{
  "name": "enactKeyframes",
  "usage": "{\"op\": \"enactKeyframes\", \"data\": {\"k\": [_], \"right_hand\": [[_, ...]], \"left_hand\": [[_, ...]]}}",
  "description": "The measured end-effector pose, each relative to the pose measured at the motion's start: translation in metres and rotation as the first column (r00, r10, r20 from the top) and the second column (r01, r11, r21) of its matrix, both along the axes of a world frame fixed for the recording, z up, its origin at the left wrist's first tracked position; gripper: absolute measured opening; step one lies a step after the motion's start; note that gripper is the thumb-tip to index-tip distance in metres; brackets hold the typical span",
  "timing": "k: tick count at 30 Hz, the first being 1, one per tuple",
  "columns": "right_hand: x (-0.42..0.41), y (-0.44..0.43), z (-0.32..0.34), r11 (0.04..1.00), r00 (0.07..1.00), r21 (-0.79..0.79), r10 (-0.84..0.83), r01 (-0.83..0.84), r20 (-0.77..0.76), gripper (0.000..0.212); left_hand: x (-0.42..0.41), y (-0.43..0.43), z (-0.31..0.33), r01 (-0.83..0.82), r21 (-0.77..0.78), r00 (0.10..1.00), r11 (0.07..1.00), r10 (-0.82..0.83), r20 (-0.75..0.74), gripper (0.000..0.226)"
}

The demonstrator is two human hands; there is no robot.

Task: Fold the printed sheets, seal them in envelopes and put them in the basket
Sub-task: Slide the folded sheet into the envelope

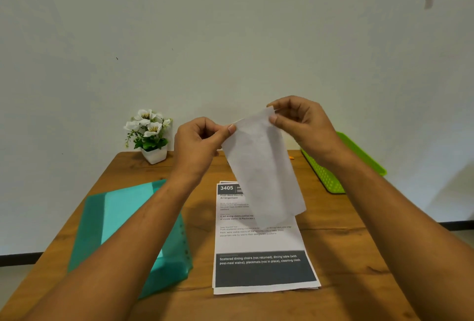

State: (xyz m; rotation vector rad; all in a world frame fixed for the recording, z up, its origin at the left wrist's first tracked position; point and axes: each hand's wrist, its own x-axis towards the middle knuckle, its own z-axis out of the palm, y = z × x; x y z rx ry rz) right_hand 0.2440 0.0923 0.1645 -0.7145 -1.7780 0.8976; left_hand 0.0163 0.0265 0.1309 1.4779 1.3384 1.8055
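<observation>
Working above the table [346, 256]: printed sheets [256, 243] stacked below, basket [328, 182] far right. We hold a white paper [259, 166] aloft, envelope or folded sheet unclear, left hand [197, 143] and right hand [302, 120] pinching its top corners. Thin grip; it could slip or crease.

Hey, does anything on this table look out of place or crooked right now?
Only the green basket: it appears to overhang the far right edge of the table, so it may sit unsteadily. The printed sheets are stacked fairly neatly, and the held white paper looks intact.
</observation>
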Motion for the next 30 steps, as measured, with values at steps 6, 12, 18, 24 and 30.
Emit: {"op": "enactKeyframes", "data": {"k": [6,12,18,24,30], "right_hand": [[0.011,0.004,-0.053,0.983,0.971,-0.178,0.005,0.039,0.241,0.025],[0.015,0.014,-0.098,0.983,0.905,-0.125,-0.068,0.133,0.42,0.021],[0.022,0.024,-0.116,0.976,0.849,-0.093,-0.122,0.197,0.514,0.02],[0.025,0.031,-0.134,0.973,0.799,-0.091,-0.119,0.213,0.59,0.021],[0.007,0.036,-0.161,0.98,0.734,-0.069,-0.091,0.184,0.673,0.034]], "left_hand": [[0.006,-0.008,-0.054,-0.082,-0.142,0.985,0.986,0.102,0.137,0.021],[0.022,-0.035,-0.132,0.093,-0.431,0.943,0.897,-0.218,-0.251,0.048],[0.02,-0.036,-0.172,-0.14,-0.544,0.551,0.827,-0.391,-0.737,0.108],[0.005,-0.016,-0.157,-0.182,-0.593,0.479,0.784,-0.456,-0.75,0.085],[-0.002,-0.006,-0.151,-0.187,-0.607,0.483,0.772,-0.466,-0.741,0.073]]}}
